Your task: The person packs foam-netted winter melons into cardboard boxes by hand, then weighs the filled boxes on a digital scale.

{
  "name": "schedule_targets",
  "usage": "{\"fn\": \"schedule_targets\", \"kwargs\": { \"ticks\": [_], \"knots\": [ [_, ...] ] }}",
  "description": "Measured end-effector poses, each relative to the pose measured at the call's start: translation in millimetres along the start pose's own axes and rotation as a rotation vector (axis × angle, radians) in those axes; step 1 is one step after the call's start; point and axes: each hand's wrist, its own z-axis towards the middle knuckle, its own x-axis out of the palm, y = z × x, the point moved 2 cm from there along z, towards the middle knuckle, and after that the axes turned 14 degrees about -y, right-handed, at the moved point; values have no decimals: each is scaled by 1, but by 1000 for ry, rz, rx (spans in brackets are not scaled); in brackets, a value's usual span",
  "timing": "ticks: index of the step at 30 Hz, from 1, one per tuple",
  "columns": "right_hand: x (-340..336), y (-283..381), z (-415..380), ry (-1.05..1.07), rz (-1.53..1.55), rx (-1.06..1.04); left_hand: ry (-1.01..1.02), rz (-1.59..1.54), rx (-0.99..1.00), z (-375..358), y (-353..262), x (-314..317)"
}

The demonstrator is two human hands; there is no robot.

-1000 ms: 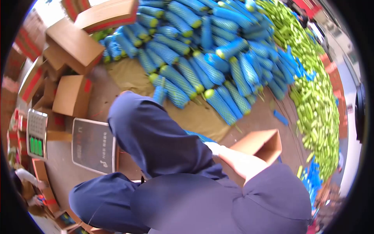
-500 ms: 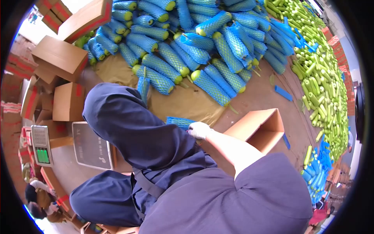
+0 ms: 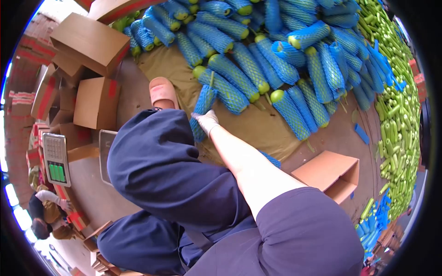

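Note:
My right hand (image 3: 206, 122), in a pale glove, reaches up and left past my raised knee. Its fingers lie round the middle of a long green gourd in blue foam netting (image 3: 205, 100), which rests beside my knee, its stem pointing up. Just beyond is a netted gourd (image 3: 225, 94) at the edge of a large pile on an olive cloth (image 3: 251, 131). Part of another blue net piece (image 3: 270, 159) shows behind my forearm. My left hand is out of view.
An open cardboard box (image 3: 320, 172) lies on its side at right. Cartons (image 3: 94, 103) and a scale display (image 3: 57, 158) stand at left. Bare green gourds (image 3: 396, 133) are heaped far right. A person (image 3: 46, 211) bends at lower left.
My right hand has moved from beside the blue net piece near my knee, up and left, onto the stemmed netted gourd. The view has shifted, and my sandalled foot now shows.

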Motion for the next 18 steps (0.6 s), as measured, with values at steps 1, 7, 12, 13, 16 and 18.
{"fn": "schedule_targets", "kwargs": {
  "ticks": [1,7,12,13,16,18],
  "knots": [
    [10,-3,4,-82,55,-3,-9,-9,-12,4,3,-2],
    [-27,23,4,462,619,111,-23,-69,-87,22,26,-8],
    [-149,113,52,260,-74,-672,7,-106,-140,15,44,-3],
    [-174,132,48,41,-359,-711,18,-105,-143,14,46,-4],
    [-204,143,51,-523,-943,-914,47,-109,-155,11,52,-6],
    [-212,116,34,-525,-749,-1084,56,-118,-169,8,57,-7]
  ]
}}
